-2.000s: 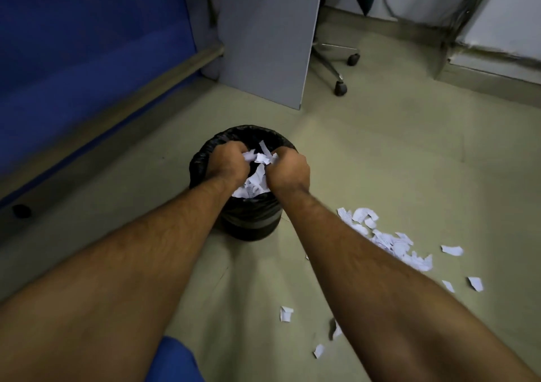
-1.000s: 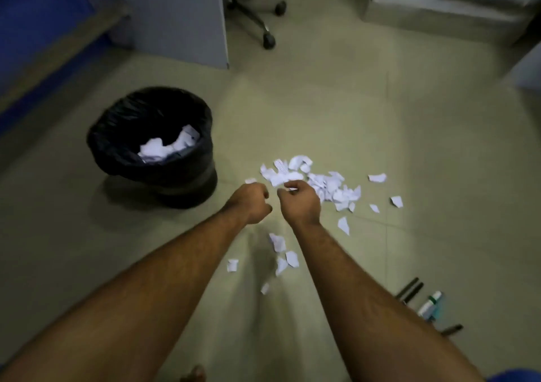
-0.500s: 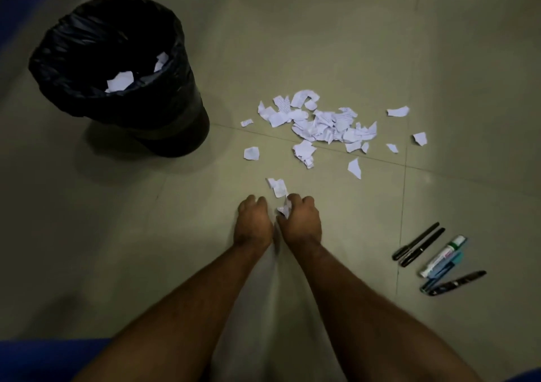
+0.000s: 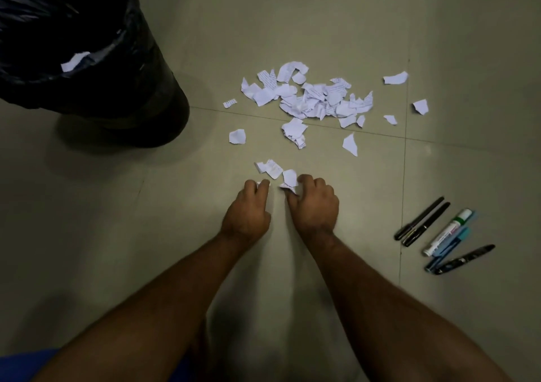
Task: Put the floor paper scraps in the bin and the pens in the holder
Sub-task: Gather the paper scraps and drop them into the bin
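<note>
Both of my hands are down on the floor tiles. My left hand pinches a small white scrap at its fingertips. My right hand curls its fingers round a few paper scraps. More small scraps lie just beyond my fingers. A large pile of torn paper sits farther out, with loose bits scattered around it. The black-lined bin stands at the upper left with paper inside. Several pens and markers lie in a group to my right. No holder is in view.
The floor is beige tile with grout lines crossing near the paper pile. A strip of blue fabric shows at the bottom left edge.
My hands left the bin after dropping paper into it, came down to the floor, and now gather the nearest scraps. My view has tilted down and closer.
</note>
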`<state>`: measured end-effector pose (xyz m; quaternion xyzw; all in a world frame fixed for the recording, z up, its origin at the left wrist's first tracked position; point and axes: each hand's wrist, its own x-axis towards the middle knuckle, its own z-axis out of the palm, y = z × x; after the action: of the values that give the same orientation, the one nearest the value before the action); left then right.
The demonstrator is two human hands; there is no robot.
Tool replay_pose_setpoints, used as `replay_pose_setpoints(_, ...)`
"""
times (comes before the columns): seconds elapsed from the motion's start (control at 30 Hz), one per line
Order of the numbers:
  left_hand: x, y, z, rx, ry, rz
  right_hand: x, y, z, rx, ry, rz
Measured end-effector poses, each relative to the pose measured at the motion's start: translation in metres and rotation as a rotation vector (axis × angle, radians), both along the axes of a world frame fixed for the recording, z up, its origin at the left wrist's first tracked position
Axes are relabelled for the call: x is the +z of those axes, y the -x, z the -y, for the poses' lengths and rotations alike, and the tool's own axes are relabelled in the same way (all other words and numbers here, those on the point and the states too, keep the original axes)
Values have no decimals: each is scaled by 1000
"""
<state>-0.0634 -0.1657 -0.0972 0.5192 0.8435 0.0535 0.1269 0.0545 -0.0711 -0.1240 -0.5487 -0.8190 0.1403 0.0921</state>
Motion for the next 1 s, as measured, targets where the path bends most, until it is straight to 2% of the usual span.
replay_pose_setpoints(0.23, 0, 8, -67, 168, -77, 212, -16, 10, -24, -58, -125, -70)
replay_pose_setpoints(0.37, 8, 20, -86, 308, -218, 306, -19, 22, -41, -78, -147, -77)
replay_pose_setpoints(0.5, -2, 45, -99, 324, -308, 149, -24, 33, -59, -91, -189, -132)
replay_pose_setpoints(0.6, -11, 62, -106, 327, -271, 69, -24, 39, -67, -97, -203, -219)
replay_pose_setpoints(0.73, -20, 67, -122, 396, -220, -116, -22, 43, -72, -49, -225, -204)
replay_pose_setpoints(0.83, -17, 64, -133, 298, -103, -12, -23, 43, -74, 51, -256, -174)
replay_pose_setpoints(0.9, -8, 62, -139, 208, -137, 63, -27, 45, -76, 94, -282, -156)
replay_pose_setpoints(1.0, 1, 64, -158, 102, -202, 54, -34, 48, -77, 30, -262, -164)
